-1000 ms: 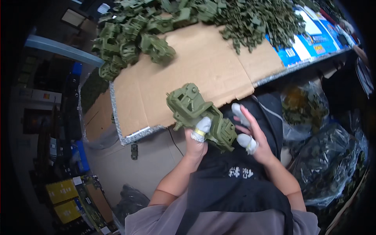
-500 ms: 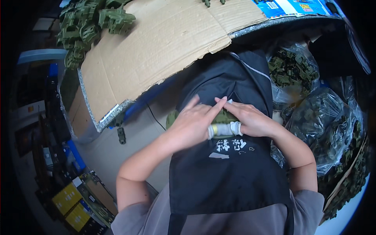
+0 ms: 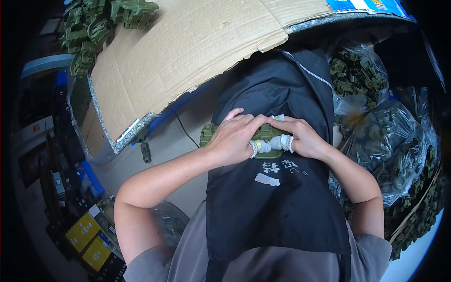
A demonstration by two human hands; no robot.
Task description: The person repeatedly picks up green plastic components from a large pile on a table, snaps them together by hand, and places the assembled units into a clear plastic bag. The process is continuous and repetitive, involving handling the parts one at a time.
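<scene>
An olive-green moulded plastic part (image 3: 266,133) lies across my lap on the black apron (image 3: 277,207), and my hands cover much of it. My left hand (image 3: 235,138) grips its left side, fingers bent over the top edge. From the right, my right hand (image 3: 304,137) holds the same part, its fingertips meeting those of the left. White wraps cover both thumbs (image 3: 272,143), which point toward each other along the near side. Another white wrap sits on a right fingertip. Whatever the fingertips press on is hidden.
A cardboard-covered table (image 3: 188,56) stands ahead, with a pile of green plastic parts (image 3: 96,28) at its far left. Clear bags of such parts (image 3: 357,77) stand at the right. A loose green piece (image 3: 145,152) hangs or lies near the table's left corner.
Both hands have settled lower over the green part, and their crossed, raised fingers now bend down onto it. My left elbow has swung outward. The view has shifted slightly.
</scene>
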